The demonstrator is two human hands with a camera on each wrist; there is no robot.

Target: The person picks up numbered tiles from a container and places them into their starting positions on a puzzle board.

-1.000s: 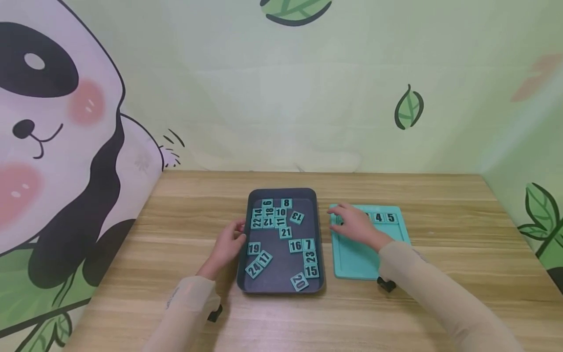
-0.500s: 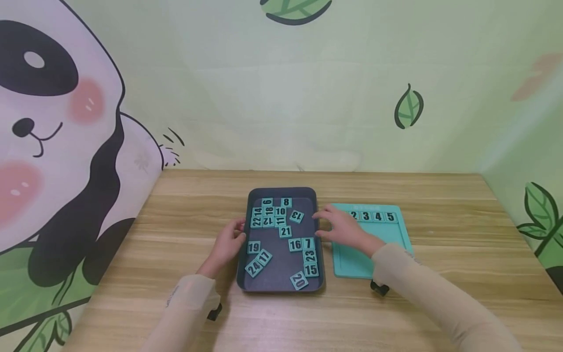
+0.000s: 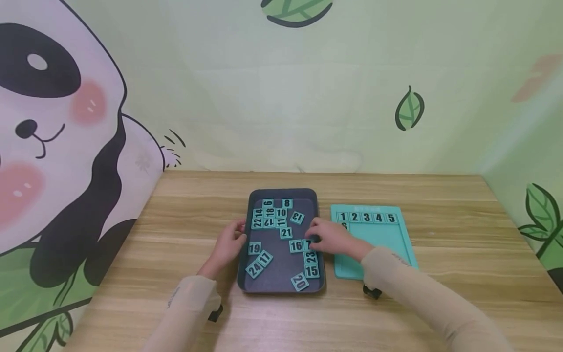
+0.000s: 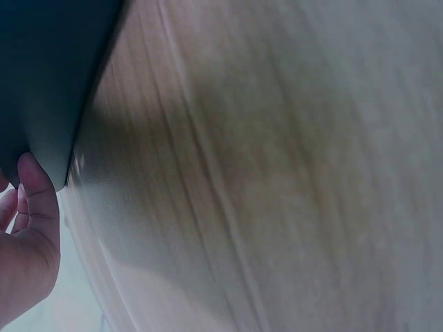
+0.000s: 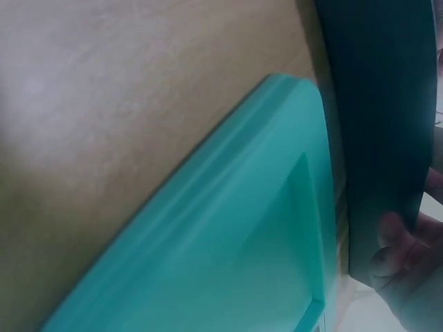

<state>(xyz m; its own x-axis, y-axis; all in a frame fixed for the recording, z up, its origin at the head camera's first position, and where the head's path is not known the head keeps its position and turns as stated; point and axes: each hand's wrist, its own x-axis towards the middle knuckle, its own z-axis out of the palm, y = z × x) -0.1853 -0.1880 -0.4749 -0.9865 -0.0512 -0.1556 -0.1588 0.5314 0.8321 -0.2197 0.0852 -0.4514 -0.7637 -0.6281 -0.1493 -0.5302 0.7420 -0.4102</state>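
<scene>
The right hand (image 3: 336,238) has moved leftward from the turquoise board (image 3: 387,244) over the dark tray's (image 3: 277,274) right rim, thumb and fingertips parted at tile 7 (image 3: 307,244); whether they grip it I cannot tell. The left hand (image 3: 226,243) rests loosely against the tray's left side. Tiles 16 (image 3: 295,246) and 23 (image 3: 310,257) adjoin tile 7. On the worktop (image 3: 198,195), the board's top row reads 1 to 5.
</scene>
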